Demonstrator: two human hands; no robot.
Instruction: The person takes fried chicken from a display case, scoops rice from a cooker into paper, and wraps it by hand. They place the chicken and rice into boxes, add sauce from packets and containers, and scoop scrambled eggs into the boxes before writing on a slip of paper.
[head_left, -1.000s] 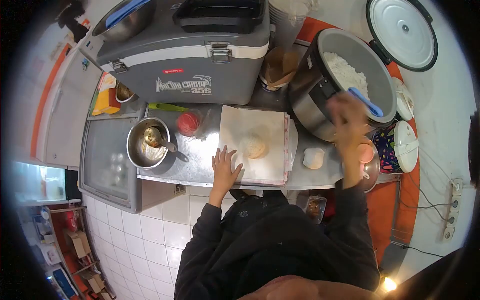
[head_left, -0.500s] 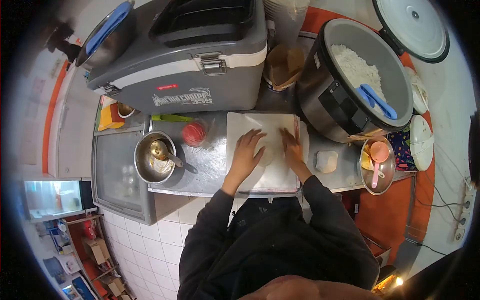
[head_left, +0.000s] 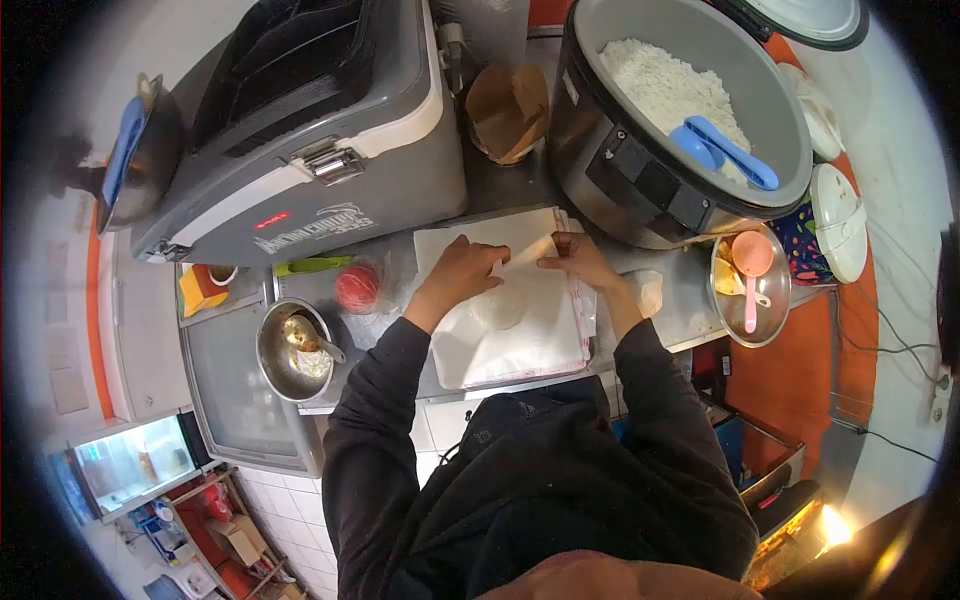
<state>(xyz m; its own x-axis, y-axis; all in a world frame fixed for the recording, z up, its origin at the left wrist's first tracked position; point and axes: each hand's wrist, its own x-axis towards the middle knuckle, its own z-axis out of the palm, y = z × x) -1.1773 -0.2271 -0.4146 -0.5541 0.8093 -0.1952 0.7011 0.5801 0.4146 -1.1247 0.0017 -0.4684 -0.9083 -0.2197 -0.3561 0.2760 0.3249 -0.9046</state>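
Note:
A stack of white wrapping paper (head_left: 520,355) lies on the metal counter in front of me. A pale round mound (head_left: 498,308), possibly rice, shows faintly on the top sheet. At the far edge of that sheet, my right hand (head_left: 588,262) pinches a raised, folded-over part of the paper. My left hand (head_left: 462,283) is beside the mound, its fingers bent and its fingertips at the left end of the same fold. Right of the stack, partly behind my right forearm, sits a small wrapped packet (head_left: 649,292).
A large cooker of white rice (head_left: 670,85) with a blue scoop (head_left: 735,155) stands back right. Beside it is a bowl with a pink ladle (head_left: 752,260). Left are a steel bowl with a spoon (head_left: 290,385), a red ball-shaped bundle (head_left: 358,288) and a grey cooler (head_left: 370,205).
Both hands have moved from lying flat on the paper to its far edge, where the sheet is now lifted and folded. My view has shifted and turned somewhat.

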